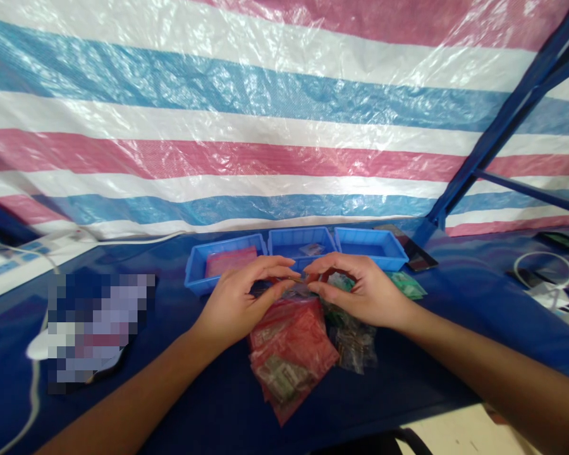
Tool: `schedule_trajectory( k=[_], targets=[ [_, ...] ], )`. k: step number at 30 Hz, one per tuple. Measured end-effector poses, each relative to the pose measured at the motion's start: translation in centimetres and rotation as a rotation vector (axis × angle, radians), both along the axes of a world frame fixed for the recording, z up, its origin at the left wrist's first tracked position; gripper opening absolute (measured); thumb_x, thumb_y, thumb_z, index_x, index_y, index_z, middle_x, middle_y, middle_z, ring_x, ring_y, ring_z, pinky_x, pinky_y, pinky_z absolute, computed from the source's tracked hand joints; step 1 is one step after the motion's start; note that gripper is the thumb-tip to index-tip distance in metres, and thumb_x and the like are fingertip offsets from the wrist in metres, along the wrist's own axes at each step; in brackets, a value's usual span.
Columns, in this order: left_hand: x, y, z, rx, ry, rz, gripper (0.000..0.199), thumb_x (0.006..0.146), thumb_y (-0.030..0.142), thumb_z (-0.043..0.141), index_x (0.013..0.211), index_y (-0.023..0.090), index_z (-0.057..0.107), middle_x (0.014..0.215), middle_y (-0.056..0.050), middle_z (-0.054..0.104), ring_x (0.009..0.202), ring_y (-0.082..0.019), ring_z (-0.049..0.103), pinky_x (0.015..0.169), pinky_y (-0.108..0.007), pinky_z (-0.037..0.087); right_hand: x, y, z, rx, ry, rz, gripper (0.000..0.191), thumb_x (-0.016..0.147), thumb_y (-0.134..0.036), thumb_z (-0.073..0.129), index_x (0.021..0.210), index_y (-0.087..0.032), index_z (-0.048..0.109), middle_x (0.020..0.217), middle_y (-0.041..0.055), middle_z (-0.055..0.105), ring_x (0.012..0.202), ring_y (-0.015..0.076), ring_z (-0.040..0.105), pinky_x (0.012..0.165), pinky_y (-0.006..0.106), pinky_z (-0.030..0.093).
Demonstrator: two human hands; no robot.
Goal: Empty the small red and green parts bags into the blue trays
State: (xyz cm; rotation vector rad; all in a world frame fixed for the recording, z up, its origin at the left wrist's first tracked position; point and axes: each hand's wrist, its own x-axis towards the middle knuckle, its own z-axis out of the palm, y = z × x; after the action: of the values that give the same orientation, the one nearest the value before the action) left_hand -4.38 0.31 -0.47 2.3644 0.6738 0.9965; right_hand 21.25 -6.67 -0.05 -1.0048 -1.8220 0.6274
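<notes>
Fingertips meet over the pile: my left hand (244, 294) and my right hand (353, 287) both pinch what looks like the top edge of a small clear plastic bag (298, 289). Its contents are too blurred to make out. Just below lie red plastic bags (296, 344), the uppermost with a grey-green packet (284, 379) in or on it. Under and beside my right hand are clear bags (355, 347) of small metal-looking parts. Green packets (408, 285) lie past my right wrist.
Three blue bins stand along the back: a left bin (192, 278) with red bags, a middle bin (301, 237) with a small clear packet, and a right bin (370, 240). A dark phone-like slab (420, 256) lies beside them. At left are a blurred-out object (109, 322) and white cable (35, 392).
</notes>
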Motion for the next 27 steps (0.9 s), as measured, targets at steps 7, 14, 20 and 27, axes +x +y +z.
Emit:
schedule_trajectory(
  k=[7, 14, 20, 27],
  targets=[
    [0.4, -0.6, 0.4, -0.019, -0.008, -0.022, 0.037, 0.101, 0.034, 0.075, 0.136, 0.025, 0.066, 0.115, 0.0, 0.084, 0.102, -0.016, 0.081, 0.096, -0.024, 0.059, 0.3, 0.6, -0.5, -0.044, 0.073, -0.026, 0.01, 0.098, -0.028, 0.075, 0.104, -0.022, 0.081, 0.103, 0.0059, 0.083, 0.092, 0.0208, 0.078, 0.083, 0.033, 0.06],
    [0.3, -0.8, 0.8, -0.011, -0.045, -0.043, 0.028, 0.103, 0.029, 0.071, 0.129, 0.021, 0.07, 0.111, -0.004, 0.084, 0.101, -0.018, 0.081, 0.096, -0.026, 0.06, 0.2, 0.9, -1.0, -0.075, 0.145, -0.084, 0.011, 0.096, -0.031, 0.079, 0.099, -0.021, 0.076, 0.097, 0.0043, 0.08, 0.085, 0.0186, 0.075, 0.076, 0.031, 0.058],
    [0.3, -0.8, 0.3, -0.031, -0.013, -0.068, 0.035, 0.107, 0.025, 0.063, 0.142, 0.025, 0.065, 0.124, -0.004, 0.081, 0.11, -0.017, 0.078, 0.101, -0.026, 0.059, -0.5, 0.4, -0.8, -0.194, 0.328, 0.019, 0.012, 0.096, -0.03, 0.081, 0.099, -0.022, 0.072, 0.089, 0.0019, 0.079, 0.077, 0.0167, 0.075, 0.074, 0.029, 0.06],
    [0.6, -0.2, 0.3, -0.004, 0.011, -0.138, 0.019, 0.101, 0.028, 0.074, 0.12, 0.025, 0.078, 0.12, -0.004, 0.08, 0.105, -0.017, 0.077, 0.093, -0.026, 0.06, -0.5, 0.1, -1.1, -0.125, 0.201, 0.046, 0.004, 0.095, -0.024, 0.079, 0.098, -0.022, 0.077, 0.096, 0.0042, 0.079, 0.083, 0.0177, 0.075, 0.076, 0.03, 0.059]
  ],
)
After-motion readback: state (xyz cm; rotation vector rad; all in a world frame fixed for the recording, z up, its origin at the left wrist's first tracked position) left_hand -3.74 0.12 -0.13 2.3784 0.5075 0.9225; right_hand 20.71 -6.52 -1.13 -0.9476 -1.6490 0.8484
